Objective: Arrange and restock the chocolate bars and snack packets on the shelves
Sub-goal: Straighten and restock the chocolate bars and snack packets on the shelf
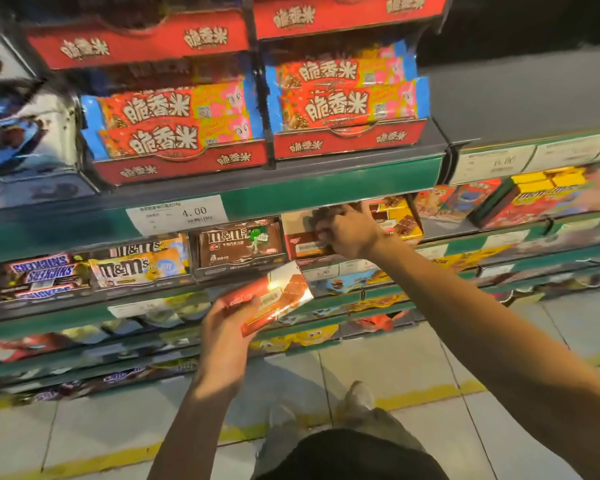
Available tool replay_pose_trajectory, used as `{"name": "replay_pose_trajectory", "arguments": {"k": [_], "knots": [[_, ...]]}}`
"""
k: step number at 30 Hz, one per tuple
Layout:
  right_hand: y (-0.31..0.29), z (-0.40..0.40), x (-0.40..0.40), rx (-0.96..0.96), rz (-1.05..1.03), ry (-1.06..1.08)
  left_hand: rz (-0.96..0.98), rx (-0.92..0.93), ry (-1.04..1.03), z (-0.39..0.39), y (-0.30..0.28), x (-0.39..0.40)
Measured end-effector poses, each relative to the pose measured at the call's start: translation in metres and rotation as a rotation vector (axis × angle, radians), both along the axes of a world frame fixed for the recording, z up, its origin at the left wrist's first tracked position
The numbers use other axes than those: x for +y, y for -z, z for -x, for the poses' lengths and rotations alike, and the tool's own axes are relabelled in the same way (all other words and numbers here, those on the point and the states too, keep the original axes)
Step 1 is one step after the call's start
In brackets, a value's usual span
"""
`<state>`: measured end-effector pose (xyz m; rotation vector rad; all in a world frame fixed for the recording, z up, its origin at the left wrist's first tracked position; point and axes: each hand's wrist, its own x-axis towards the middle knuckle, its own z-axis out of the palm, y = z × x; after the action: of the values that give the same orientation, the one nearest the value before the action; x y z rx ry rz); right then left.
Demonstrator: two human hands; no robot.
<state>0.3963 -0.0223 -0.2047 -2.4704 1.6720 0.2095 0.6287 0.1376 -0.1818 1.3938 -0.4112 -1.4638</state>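
Head view: right hand [347,232] grasp unclear.

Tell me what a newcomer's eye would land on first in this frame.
Most likely the red display boxes of orange crispy-rice bars filling the upper shelf. Next, the two hands below: the left hand holds a red and white chocolate box out in front of the shelves, while the right hand reaches into a display carton beside the brown M&M's packets.
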Motion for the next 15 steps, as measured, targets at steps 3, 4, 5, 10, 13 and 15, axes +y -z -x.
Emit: {"name": "replay_pose_trajectory", "arguments": {"k": [3,4,5,10,13,15], "knots": [[-0.004,0.0,0.014,-0.234,0.018,0.026,-0.007,-0.021,0.022,0.008,0.002,-0.011],[-0.009,-0.002,0.02,-0.395,0.045,0.063,-0.008,-0.031,0.033,0.012,0.0,-0.015],[-0.015,-0.004,0.028,-0.564,0.042,0.103,-0.002,-0.04,0.047,0.016,-0.001,-0.018],[-0.034,-0.006,0.053,-1.093,-0.424,0.239,0.055,-0.078,0.127,0.037,-0.003,-0.042],[-0.034,0.002,0.052,-1.133,-0.413,0.238,0.096,-0.172,0.182,0.05,-0.005,-0.058],[-0.037,0.01,0.047,-1.171,-0.376,0.292,0.174,-0.428,0.214,0.055,-0.006,-0.065]]}}
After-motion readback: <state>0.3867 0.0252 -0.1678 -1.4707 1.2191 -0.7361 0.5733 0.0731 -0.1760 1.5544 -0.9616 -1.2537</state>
